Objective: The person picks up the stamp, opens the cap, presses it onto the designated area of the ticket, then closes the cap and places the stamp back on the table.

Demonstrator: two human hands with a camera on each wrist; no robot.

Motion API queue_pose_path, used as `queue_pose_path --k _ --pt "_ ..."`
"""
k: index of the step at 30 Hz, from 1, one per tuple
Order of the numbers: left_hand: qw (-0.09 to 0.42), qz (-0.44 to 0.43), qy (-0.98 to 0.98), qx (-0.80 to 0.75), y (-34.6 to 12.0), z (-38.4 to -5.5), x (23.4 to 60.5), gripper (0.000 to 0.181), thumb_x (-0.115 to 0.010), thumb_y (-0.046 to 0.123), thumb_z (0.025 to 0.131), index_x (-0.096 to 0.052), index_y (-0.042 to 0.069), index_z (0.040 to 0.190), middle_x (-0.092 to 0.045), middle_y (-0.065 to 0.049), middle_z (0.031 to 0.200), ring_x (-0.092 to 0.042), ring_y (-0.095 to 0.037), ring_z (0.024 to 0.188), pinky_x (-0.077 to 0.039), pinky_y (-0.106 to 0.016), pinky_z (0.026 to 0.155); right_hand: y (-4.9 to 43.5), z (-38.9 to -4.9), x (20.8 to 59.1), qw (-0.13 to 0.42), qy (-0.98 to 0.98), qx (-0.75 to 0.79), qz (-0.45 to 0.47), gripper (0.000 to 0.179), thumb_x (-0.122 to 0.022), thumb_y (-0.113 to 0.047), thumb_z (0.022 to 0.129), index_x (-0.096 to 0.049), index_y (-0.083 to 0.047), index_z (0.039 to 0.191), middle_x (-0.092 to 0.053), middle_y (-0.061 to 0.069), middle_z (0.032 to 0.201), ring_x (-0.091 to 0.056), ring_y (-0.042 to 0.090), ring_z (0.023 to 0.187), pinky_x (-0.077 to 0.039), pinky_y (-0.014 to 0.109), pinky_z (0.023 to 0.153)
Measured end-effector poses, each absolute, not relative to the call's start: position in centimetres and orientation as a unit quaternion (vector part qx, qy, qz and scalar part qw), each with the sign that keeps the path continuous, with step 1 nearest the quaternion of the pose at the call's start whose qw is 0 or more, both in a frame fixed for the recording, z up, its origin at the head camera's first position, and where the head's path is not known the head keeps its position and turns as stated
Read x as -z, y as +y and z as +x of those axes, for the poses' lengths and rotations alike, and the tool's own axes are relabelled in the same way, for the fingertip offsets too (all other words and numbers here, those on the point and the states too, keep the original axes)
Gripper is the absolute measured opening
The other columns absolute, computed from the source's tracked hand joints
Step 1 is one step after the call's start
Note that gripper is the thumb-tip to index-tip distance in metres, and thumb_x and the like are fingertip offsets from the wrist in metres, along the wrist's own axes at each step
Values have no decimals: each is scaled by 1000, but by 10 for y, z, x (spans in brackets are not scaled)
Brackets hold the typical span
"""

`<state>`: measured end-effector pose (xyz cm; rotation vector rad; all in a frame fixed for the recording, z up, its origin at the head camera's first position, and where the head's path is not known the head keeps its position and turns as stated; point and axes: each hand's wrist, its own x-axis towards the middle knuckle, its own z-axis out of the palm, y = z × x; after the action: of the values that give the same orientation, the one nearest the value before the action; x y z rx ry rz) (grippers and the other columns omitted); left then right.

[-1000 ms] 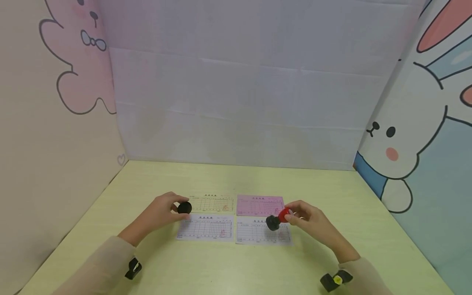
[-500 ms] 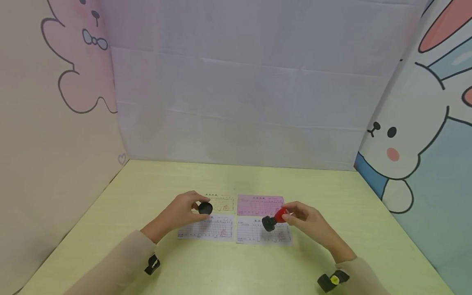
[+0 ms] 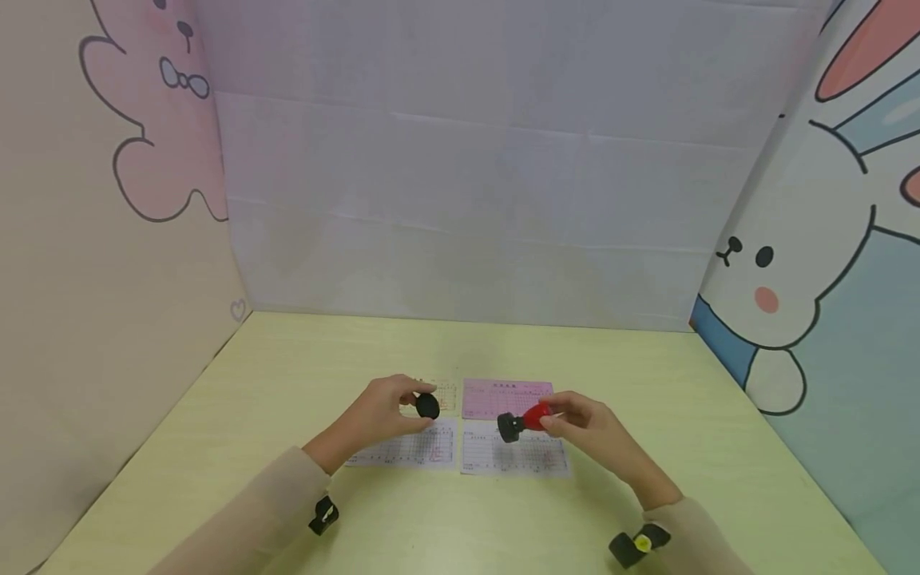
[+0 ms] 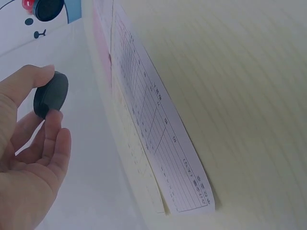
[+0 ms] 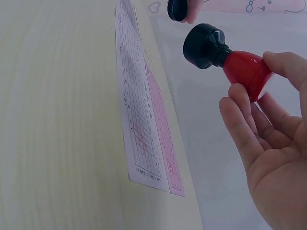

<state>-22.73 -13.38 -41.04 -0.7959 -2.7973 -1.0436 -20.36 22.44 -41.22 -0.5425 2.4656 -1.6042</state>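
Observation:
My left hand [image 3: 384, 415] pinches a round black cap [image 3: 427, 406] between thumb and fingertips, above the paper slips. To its right, my right hand [image 3: 589, 431] grips a stamp by its red handle [image 3: 536, 416]. The stamp's black round head [image 3: 509, 427] points left, toward the cap, with a gap between them. Tilted nearly sideways, the stamp [image 5: 245, 72] is held clear of the table in the right wrist view, and the cap [image 5: 178, 8] shows just beyond its head. In the left wrist view the cap [image 4: 52, 94] stands on edge in the fingers.
Beneath the hands lie a yellow slip [image 3: 447, 396], a pink slip [image 3: 507, 398] and two white slips, left [image 3: 402, 454] and right [image 3: 513, 457]; red stamp marks show on them. The pale table [image 3: 460, 527] meets a white back wall [image 3: 460, 200] and side walls with cartoon drawings.
My left hand has carried the cap to the right, toward the stamp. My right hand has shifted slightly left, and the stamp has swung closer to level.

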Motion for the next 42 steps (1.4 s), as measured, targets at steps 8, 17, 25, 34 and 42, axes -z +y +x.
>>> queue_pose_path --k 8,17,25,34,42 --pt "11 -245 -894 374 -124 -225 412 51 -86 12 81 -69 9 129 -69 -3 116 -66 -19 95 -56 -37 88 216 -206 415 77 811 546 -195 39 -70 -24 97 -61 -3 128 -69 14 113 -66 40 103 -54 24 87" --pt "-2 -266 -875 405 -115 -222 411 49 -83 12 84 -68 8 130 -66 -9 124 -66 -28 99 -55 -44 90 208 -208 416 75 800 558 -208 36 -69 -22 97 -60 -4 127 -68 14 114 -64 44 105 -54 25 87" --pt "-12 -310 -858 410 -109 -220 406 50 -78 20 90 -63 7 135 -65 -6 125 -64 -24 108 -53 -44 95 199 -208 414 77 799 561 -201 40 -69 -24 97 -59 -5 131 -66 13 119 -65 37 105 -52 27 90" --pt "-47 -325 -822 466 -103 -219 406 54 -75 18 92 -57 3 141 -59 -6 124 -62 -23 113 -51 -35 98 194 -208 417 75 791 568 -215 42 -69 -18 97 -56 -2 133 -62 17 124 -65 29 105 -53 26 90" --pt "-46 -332 -808 484 -99 -220 408 56 -77 18 91 -56 9 143 -60 -7 126 -65 -21 111 -53 -36 95 190 -207 418 81 783 576 -221 41 -69 -16 97 -56 -1 132 -61 18 125 -64 30 108 -53 25 90"
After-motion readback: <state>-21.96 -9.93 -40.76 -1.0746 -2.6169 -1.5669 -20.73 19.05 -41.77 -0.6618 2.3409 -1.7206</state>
